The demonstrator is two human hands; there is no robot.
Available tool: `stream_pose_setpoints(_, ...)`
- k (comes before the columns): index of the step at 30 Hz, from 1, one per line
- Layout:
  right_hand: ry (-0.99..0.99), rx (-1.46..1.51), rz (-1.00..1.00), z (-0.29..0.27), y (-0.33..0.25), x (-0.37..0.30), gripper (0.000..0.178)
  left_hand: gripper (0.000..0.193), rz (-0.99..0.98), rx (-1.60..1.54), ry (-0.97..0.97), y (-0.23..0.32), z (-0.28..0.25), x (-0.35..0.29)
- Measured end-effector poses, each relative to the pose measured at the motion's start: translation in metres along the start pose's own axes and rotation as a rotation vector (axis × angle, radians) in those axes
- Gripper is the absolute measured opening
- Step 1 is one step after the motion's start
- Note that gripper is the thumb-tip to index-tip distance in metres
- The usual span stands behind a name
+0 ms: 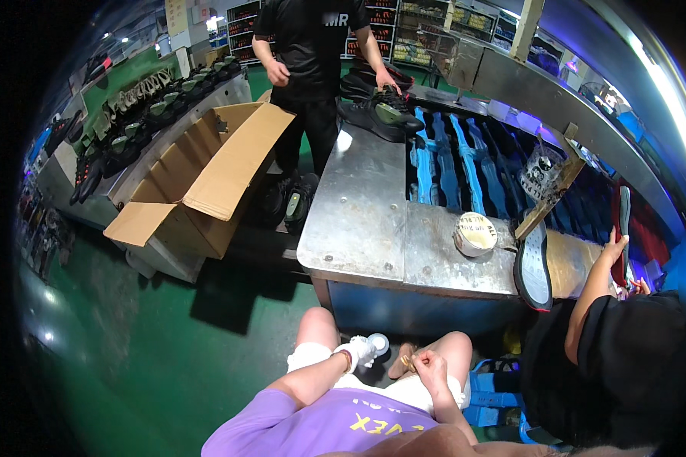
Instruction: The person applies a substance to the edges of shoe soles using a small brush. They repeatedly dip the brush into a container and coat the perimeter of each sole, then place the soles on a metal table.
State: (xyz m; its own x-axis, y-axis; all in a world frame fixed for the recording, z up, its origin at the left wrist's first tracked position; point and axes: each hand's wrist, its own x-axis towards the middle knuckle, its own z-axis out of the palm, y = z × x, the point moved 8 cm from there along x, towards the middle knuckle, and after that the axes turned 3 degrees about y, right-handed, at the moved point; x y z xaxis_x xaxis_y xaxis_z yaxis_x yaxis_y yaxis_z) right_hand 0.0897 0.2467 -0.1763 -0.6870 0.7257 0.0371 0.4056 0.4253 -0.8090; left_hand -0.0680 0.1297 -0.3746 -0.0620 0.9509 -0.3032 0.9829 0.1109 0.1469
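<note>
My left hand point(360, 352), in a white glove, is low over my lap between my knees. Its fingers are closed around a small round white object point(379, 344) with a greyish middle, perhaps a cup or lid. My right hand point(432, 369) is bare and rests near my right thigh, fingers pinched together. A small yellowish bit point(408, 361) shows by its fingertips, too small to name. Both hands are below the front edge of the metal workbench point(358, 236). A shoe sole point(533, 266) with a pale grey inner face hangs over that edge.
A round tub point(476, 234) stands on the bench beside a conveyor with blue strips point(469, 164). Across it, a person in black touches a dark sneaker point(381, 114). To the right, another person holds a sole point(625, 221). An open cardboard box point(229, 171) stands left.
</note>
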Motion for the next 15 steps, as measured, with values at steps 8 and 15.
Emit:
stream_pose_setpoints(8,-0.043,0.079,0.022,0.020,-0.002,0.005,0.023,0.022,-0.196,-0.228,-0.072,-0.024,0.013,-0.010)
stream_pose_setpoints(15,-0.103,0.081,0.014,0.033,0.001,0.007,0.021,0.027,-0.104,-0.059,-0.141,-0.011,-0.009,-0.011)
